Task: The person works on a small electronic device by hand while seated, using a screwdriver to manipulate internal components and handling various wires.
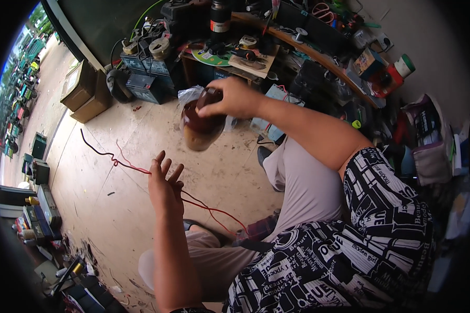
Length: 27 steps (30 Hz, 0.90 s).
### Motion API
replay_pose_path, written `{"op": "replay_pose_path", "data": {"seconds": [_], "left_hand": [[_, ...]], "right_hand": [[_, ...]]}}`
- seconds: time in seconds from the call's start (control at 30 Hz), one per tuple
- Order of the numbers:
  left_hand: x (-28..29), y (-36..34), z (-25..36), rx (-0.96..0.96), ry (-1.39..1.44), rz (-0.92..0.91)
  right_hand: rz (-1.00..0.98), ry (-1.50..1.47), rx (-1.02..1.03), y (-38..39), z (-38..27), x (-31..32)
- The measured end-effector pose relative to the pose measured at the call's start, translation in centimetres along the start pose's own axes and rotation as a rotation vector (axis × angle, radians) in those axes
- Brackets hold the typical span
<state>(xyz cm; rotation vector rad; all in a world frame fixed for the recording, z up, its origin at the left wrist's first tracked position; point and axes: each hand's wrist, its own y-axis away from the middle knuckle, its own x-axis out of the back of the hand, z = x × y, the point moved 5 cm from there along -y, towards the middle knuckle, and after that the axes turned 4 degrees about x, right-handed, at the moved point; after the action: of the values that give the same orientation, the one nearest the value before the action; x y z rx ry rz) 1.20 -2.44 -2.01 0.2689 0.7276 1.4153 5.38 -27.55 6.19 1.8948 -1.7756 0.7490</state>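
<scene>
My left hand (165, 186) is held up in the middle of the view, its fingertips partly spread. Thin red and black wires (132, 167) pass through that hand, apparently pinched at the thumb side, which is partly hidden. To the far left the wires run out to loose ends, with a small twist along the way; on the other side they run down toward my lap. Farther out, my right hand (230, 99) grips a dark brown, rounded, jar-like container (201, 131) from above. It is blurred and looks translucent, with a lighter brown lower part. A clear plastic bag (189, 94) shows behind it.
Cardboard boxes (86, 91) and dark batteries (143, 86) stand on the floor at the far side. A cluttered workbench (303, 49) curves along the back and right. Toolboxes and parts (36, 216) line the left. My bent legs (310, 172) border the near floor.
</scene>
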Motion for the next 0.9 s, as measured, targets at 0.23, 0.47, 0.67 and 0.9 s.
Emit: {"op": "replay_pose_path", "data": {"seconds": [0.23,0.47,0.67,0.9], "left_hand": [[-1.3,2.0,1.7,0.007,0.088,-0.104],[-1.6,1.8,3.4,0.007,0.149,-0.103],[-1.4,2.2,4.3,0.043,0.209,-0.103],[-0.3,0.8,5.2,0.002,0.278,0.006]], "right_hand": [[0.143,0.699,0.114,-3.2,3.6,4.4],[-0.175,0.852,0.159,-6.2,9.8,1.0],[-0.291,0.946,0.204,-9.3,15.6,-3.1],[-0.441,1.152,0.173,-11.7,23.6,-6.6]]}}
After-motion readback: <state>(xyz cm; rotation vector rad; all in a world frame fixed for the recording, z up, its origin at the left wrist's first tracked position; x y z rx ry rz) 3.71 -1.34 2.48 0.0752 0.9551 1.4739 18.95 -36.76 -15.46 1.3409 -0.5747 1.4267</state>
